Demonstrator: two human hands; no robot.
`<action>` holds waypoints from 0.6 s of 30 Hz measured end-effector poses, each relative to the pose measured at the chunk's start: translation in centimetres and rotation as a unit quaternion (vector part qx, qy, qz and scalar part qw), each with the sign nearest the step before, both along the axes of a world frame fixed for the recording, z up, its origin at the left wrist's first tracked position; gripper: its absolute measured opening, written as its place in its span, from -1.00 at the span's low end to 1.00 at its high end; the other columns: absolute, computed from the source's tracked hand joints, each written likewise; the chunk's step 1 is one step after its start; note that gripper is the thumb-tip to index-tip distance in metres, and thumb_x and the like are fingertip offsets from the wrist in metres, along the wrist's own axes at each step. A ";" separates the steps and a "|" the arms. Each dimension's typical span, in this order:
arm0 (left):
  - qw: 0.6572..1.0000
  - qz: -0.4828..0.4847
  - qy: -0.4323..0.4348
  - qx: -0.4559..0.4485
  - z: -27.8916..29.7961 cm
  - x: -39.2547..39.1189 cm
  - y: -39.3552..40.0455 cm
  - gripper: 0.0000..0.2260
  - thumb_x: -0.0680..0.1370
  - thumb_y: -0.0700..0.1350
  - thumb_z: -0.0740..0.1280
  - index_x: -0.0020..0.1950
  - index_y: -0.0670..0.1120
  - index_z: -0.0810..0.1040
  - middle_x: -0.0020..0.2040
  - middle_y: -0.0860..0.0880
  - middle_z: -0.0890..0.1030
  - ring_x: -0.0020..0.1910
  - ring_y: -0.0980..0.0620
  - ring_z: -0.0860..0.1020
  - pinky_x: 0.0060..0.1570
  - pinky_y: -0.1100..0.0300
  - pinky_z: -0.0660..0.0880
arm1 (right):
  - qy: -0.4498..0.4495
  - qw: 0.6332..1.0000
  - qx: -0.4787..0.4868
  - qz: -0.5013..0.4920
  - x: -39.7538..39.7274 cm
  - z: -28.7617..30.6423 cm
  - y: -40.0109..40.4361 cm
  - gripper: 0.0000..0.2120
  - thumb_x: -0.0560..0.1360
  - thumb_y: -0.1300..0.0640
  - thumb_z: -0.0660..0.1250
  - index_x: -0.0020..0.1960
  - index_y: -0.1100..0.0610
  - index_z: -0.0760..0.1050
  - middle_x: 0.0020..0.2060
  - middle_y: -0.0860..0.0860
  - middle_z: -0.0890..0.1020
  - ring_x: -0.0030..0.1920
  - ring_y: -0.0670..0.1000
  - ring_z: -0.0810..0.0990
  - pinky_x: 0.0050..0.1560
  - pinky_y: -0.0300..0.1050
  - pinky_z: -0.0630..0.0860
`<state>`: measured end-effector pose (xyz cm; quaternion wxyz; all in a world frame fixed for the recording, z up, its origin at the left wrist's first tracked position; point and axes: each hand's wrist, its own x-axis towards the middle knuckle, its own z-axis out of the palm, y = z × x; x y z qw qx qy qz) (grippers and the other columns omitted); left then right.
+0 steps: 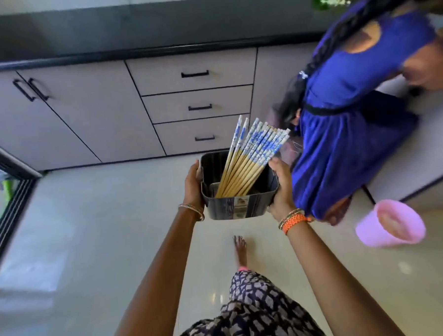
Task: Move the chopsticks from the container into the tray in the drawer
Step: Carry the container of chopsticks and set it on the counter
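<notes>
A black plastic container (239, 209) is carried in the air above the floor, in front of the cabinets. Several wooden chopsticks (250, 156) with blue-and-white patterned tops lean in it, fanned toward the upper right. My left hand (193, 186) grips the container's left wall, thumb over the rim. My right hand (281, 187) grips its right wall, thumb near the chopsticks. Three drawers are shut: top (193, 73), middle (199, 107), bottom (204, 138). No tray is in view.
A person in a blue dress (351, 125) bends over at the right, close to the container. A pink bucket (391, 222) lies on the floor at the right. A dark countertop (131, 28) runs above the cabinets. My foot (240, 251) is on the pale tiled floor.
</notes>
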<state>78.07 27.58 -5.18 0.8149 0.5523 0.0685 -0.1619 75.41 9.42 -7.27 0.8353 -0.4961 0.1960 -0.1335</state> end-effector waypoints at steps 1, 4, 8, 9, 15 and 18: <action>1.000 0.004 -0.004 0.008 0.1 2.6 0.1 -0.57 0.59 0.13 -0.01 -0.05 -0.09 0.55 -0.18 -0.05 0.66 -0.18 0.04 0.62 -0.19 0.20 0.57 | 0.008 1.000 -0.014 0.006 3.0 0.3 -0.1 -0.76 0.25 -0.07 0.41 -0.11 -0.02 0.56 0.06 0.02 0.57 0.07 -0.05 0.55 0.25 -0.04 0.46; 0.999 0.020 -0.012 0.022 0.6 10.1 0.0 -0.50 0.58 0.17 -0.06 0.15 -0.15 0.49 0.10 -0.17 0.55 0.09 -0.09 0.51 0.11 0.03 0.45 | 0.003 0.999 -0.034 0.022 11.7 2.0 -0.8 -0.70 0.21 -0.10 0.36 -0.13 0.02 0.49 -0.14 -0.06 0.53 -0.17 -0.24 0.59 -0.10 -0.33 0.51; 0.998 0.030 -0.041 0.032 1.8 19.6 -0.4 -0.46 0.58 0.16 -0.08 0.36 -0.14 0.36 0.35 -0.22 0.44 0.32 -0.19 0.41 0.39 -0.18 0.25 | -0.010 0.996 -0.018 0.087 22.3 5.0 -1.0 -0.49 0.21 -0.08 0.38 0.08 0.14 0.42 0.00 0.13 0.45 0.04 0.06 0.47 0.13 0.02 0.42; 0.996 0.039 -0.057 0.047 2.4 22.0 -0.5 -0.48 0.59 0.14 -0.09 0.32 -0.15 0.40 0.31 -0.23 0.47 0.29 -0.19 0.45 0.37 -0.20 0.27 | -0.012 0.995 -0.015 0.093 25.2 5.7 -0.8 -0.45 0.20 -0.09 0.38 0.10 0.15 0.40 0.00 0.13 0.44 0.03 0.06 0.47 0.11 0.00 0.42; 0.990 0.078 -0.108 0.040 4.7 36.5 1.0 -0.40 0.58 0.18 -0.18 0.40 -0.16 0.30 0.33 -0.23 0.45 0.26 -0.16 0.47 0.31 -0.08 0.35 | -0.007 0.995 -0.034 0.089 40.3 7.6 1.6 -0.49 0.16 -0.13 0.36 -0.01 0.13 0.38 -0.03 0.09 0.39 0.01 0.08 0.41 0.04 0.01 0.38; 0.987 0.090 -0.128 0.038 5.8 44.0 1.6 -0.42 0.57 0.16 -0.04 0.31 -0.28 0.36 0.21 -0.33 0.52 0.10 -0.24 0.55 0.18 -0.09 0.48 | -0.015 0.995 -0.013 0.101 48.0 7.5 2.7 -0.41 0.24 -0.10 0.35 0.13 0.26 0.43 0.05 0.21 0.48 0.09 0.18 0.47 0.14 0.12 0.43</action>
